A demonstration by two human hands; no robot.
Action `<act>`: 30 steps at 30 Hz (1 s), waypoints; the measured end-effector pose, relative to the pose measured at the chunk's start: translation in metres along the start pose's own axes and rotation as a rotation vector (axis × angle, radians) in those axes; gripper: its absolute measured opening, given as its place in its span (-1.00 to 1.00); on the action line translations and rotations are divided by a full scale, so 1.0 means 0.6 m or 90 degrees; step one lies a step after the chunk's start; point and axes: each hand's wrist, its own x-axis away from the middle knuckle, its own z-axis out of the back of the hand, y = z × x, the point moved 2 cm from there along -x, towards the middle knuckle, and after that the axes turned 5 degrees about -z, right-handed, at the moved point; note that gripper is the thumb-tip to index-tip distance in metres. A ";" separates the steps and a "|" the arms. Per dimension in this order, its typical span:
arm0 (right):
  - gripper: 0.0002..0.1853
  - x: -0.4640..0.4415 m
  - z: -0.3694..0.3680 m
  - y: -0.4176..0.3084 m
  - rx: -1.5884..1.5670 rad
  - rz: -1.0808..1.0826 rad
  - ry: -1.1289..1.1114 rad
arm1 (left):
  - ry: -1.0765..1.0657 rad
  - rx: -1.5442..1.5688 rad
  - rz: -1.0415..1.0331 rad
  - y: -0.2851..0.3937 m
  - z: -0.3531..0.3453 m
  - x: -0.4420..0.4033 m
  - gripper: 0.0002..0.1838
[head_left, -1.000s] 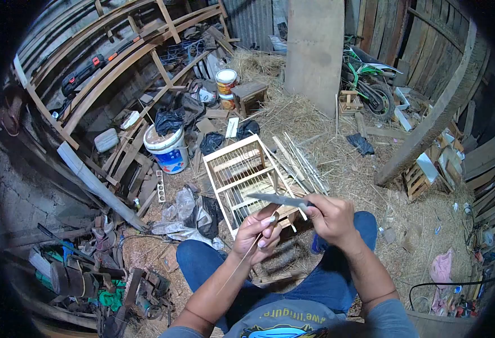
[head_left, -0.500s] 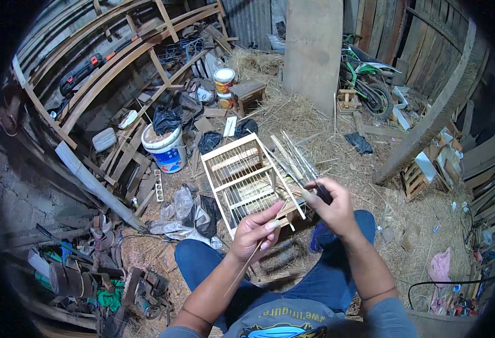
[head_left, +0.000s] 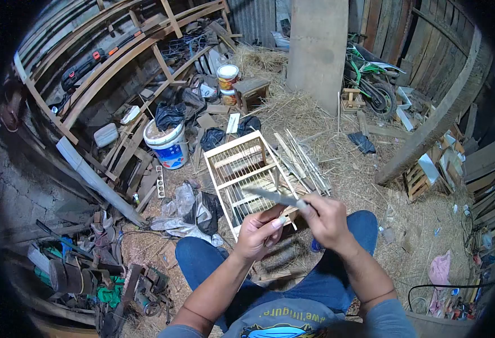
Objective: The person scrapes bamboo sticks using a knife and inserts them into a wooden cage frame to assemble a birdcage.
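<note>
A knife (head_left: 274, 196) is in my right hand (head_left: 326, 221), its blade pointing left above my left hand. The fingers of my right hand are wrapped round its handle. My left hand (head_left: 258, 233) is closed in a pinch just below the blade; the thin strip seen there earlier is hardly visible now. Beyond both hands a wooden frame with thin bars (head_left: 242, 185) lies on the straw floor between my knees. Several thin sticks (head_left: 304, 163) lie against its right side.
A white and blue bucket (head_left: 167, 147) stands left of the frame, near plastic bags (head_left: 205, 211). A slanted wooden post (head_left: 433, 112) rises at the right. Farther back are a small stool (head_left: 252, 88), a tall board (head_left: 317, 50) and a green motorbike (head_left: 374, 84).
My right hand has swung the knife from pointing away, half a second ago, back to the left over my left hand. My left hand has closed more, and the strip is mostly hidden.
</note>
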 end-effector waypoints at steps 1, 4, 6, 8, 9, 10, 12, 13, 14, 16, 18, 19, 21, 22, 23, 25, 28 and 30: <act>-0.82 0.006 -0.002 0.002 0.001 -0.002 0.000 | -0.001 0.001 0.001 -0.001 -0.001 -0.001 -0.47; -0.85 0.015 -0.005 0.007 0.069 0.096 0.018 | 0.003 -0.005 0.003 0.000 -0.007 -0.003 -0.44; -0.84 0.013 -0.003 0.018 0.075 0.090 0.036 | -0.004 0.017 0.028 0.002 -0.010 -0.003 -0.48; -0.83 0.005 0.007 0.027 0.079 0.087 0.051 | -0.005 0.024 0.021 -0.002 -0.008 0.000 -0.48; -0.83 -0.001 0.015 0.034 0.088 0.050 0.060 | -0.003 0.031 0.014 -0.004 -0.005 0.002 -0.48; -0.83 -0.005 0.019 0.037 0.096 0.014 0.070 | -0.010 0.034 0.014 -0.005 -0.003 0.002 -0.46; -0.83 -0.002 0.015 0.023 0.094 0.050 0.064 | -0.005 0.022 0.018 -0.004 -0.002 0.001 -0.45; -0.82 0.004 0.010 0.015 0.093 0.082 0.060 | -0.002 0.012 0.026 -0.005 -0.002 0.001 -0.44; -0.83 0.009 -0.002 0.017 0.069 0.081 0.025 | -0.002 0.012 0.028 -0.003 -0.005 0.001 -0.44; -0.84 0.010 -0.006 0.011 0.066 0.088 0.024 | 0.026 -0.027 0.020 0.004 -0.010 -0.002 -0.43; -0.84 0.011 -0.006 0.010 0.061 0.094 0.022 | 0.026 -0.024 -0.007 -0.003 -0.008 -0.004 -0.43; -0.84 0.009 -0.002 0.012 0.081 0.074 0.034 | 0.025 -0.021 -0.035 -0.006 -0.005 -0.006 -0.42; -0.84 0.007 0.002 0.017 0.103 0.054 0.046 | 0.019 -0.015 -0.013 -0.011 0.008 -0.005 -0.42; -0.84 0.005 0.002 0.020 0.105 0.061 0.048 | 0.016 -0.009 0.007 -0.013 0.012 -0.004 -0.43; -0.84 0.004 0.002 0.021 0.106 0.069 0.050 | 0.016 -0.008 0.006 -0.014 0.012 -0.003 -0.43; -0.84 0.007 -0.002 0.013 0.092 0.081 0.056 | 0.022 0.011 -0.014 -0.014 0.010 -0.003 -0.44; -0.85 0.008 -0.005 0.015 0.089 0.099 0.064 | 0.008 0.001 0.000 -0.006 0.003 0.001 -0.45; -0.85 0.003 0.003 0.021 0.107 0.088 0.058 | 0.011 0.027 0.021 -0.007 0.007 -0.001 -0.44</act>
